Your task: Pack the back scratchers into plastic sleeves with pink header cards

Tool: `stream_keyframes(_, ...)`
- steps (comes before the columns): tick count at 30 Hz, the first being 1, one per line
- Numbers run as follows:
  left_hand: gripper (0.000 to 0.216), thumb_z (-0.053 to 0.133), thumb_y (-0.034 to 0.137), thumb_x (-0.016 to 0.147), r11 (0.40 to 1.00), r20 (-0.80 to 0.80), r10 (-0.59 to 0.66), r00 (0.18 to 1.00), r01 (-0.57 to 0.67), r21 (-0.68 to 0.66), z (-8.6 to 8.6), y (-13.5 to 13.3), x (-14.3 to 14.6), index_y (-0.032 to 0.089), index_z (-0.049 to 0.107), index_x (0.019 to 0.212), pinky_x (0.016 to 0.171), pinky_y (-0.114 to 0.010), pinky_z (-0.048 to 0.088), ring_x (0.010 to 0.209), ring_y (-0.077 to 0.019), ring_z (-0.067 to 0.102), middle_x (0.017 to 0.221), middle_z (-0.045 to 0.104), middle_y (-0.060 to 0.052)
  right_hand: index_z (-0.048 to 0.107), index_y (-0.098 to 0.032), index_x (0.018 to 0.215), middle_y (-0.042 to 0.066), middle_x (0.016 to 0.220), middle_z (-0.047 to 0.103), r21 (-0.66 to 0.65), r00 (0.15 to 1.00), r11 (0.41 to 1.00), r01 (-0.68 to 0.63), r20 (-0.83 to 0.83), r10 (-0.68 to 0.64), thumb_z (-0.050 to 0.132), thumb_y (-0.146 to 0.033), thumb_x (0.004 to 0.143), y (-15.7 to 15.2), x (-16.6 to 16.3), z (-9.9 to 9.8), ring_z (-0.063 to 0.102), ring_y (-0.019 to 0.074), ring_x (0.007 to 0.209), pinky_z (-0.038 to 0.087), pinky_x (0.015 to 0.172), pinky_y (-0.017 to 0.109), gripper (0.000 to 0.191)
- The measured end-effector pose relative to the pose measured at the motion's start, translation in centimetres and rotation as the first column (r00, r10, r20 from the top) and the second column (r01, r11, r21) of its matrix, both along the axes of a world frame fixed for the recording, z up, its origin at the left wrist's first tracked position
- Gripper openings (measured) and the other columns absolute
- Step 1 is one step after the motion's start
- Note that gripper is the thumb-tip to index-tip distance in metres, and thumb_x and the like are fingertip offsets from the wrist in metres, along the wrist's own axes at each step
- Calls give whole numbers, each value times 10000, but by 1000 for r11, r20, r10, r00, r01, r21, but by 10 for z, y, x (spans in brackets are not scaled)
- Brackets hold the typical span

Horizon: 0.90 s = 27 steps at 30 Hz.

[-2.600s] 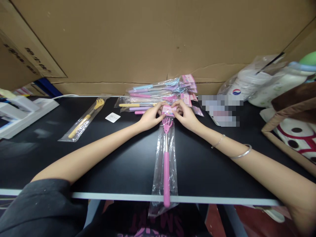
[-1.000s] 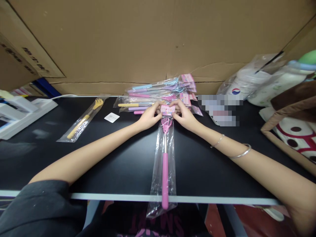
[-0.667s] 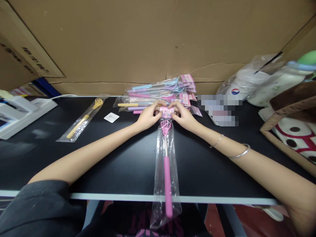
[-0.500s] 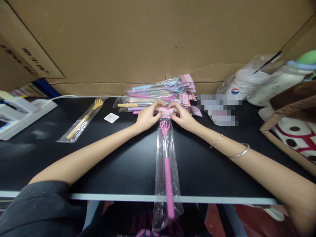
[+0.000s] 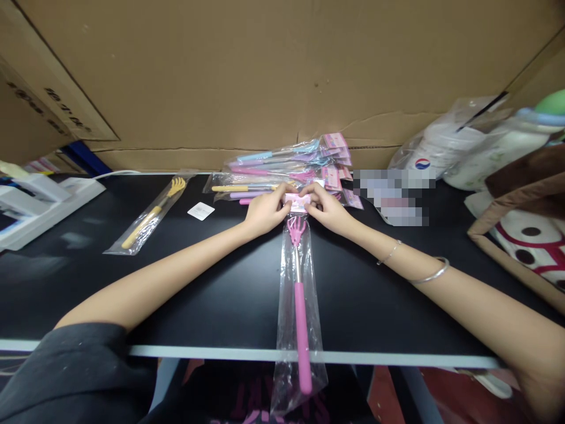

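Note:
A pink back scratcher lies in a clear plastic bag, its claw end away from me and its handle past the table's front edge. At the bag's top is a pink printed header card. My left hand pinches the card's left side between thumb and fingers. On the card's right side, my right hand grips in the same way. Just behind my hands lies a pile of bagged back scratchers in blue, purple, pink and yellow, with pink cards at their right ends.
A bagged yellow back scratcher and a white square label lie to the left. Further left is a white power strip. On the right stand a bagged cup, a bottle and a brown-strapped bag. Cardboard walls the back.
Both hands keep hold of the card, with almost no movement. The whole view has shifted very slightly.

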<state>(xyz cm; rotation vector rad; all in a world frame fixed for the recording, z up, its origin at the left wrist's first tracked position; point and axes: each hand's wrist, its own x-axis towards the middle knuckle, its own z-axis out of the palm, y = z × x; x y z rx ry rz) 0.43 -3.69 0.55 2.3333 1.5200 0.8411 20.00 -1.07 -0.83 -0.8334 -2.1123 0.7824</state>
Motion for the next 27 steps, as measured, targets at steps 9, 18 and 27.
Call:
stream_keyframes(9,344,469,299,897,1000,-10,-10,1000,10,-5,-1,2,0,215,576,1212,639,-257,366,678,-177,608,717,628,21,464,-210,1017,-77,625,344,-16,999,1000,26,21,-26,496,-151,818,0,0,0,361,120,557,274,599,279,210)
stream_keyframes(18,333,478,294,899,1000,-17,-10,1000,9,-8,-2,3,-1,227,576,1211,644,-257,377,693,-178,622,737,637,24,465,-214,1015,-79,619,335,-15,999,999,28,23,-28,499,-160,818,0,0,1,365,122,558,274,602,285,207)
stream_keyframes(27,335,480,295,895,1000,-12,-4,1000,4,-23,-1,2,0,220,577,1206,644,-257,371,711,-186,622,737,645,19,453,-220,1006,-73,630,356,-42,1000,999,15,14,-14,510,-170,819,-1,0,1,377,126,571,285,608,279,202)
